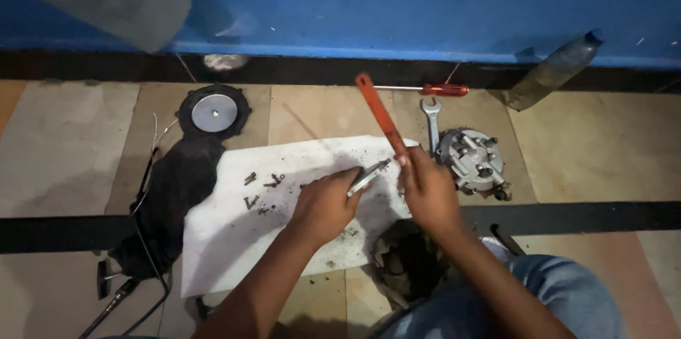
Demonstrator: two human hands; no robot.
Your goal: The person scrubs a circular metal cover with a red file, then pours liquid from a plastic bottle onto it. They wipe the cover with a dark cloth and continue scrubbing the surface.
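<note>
My left hand point(325, 204) grips a small flat metal piece point(369, 177) over a dirty white sheet point(227, 240) spread on the tiled floor. My right hand point(428, 190) holds a long orange-red handled tool point(379, 113) that points up and away toward the wall. Its lower end meets the metal piece between my two hands. Several small screws and bolts point(261, 190) lie on the sheet to the left of my left hand.
A round metal housing point(474, 159) sits right of my right hand, with a wrench point(430, 120) and a red-handled screwdriver point(429, 89) behind it. A black rubber disc with a metal centre point(213, 112), a black cloth point(170, 197) and cables lie left. A plastic bottle point(553, 69) leans on the blue wall.
</note>
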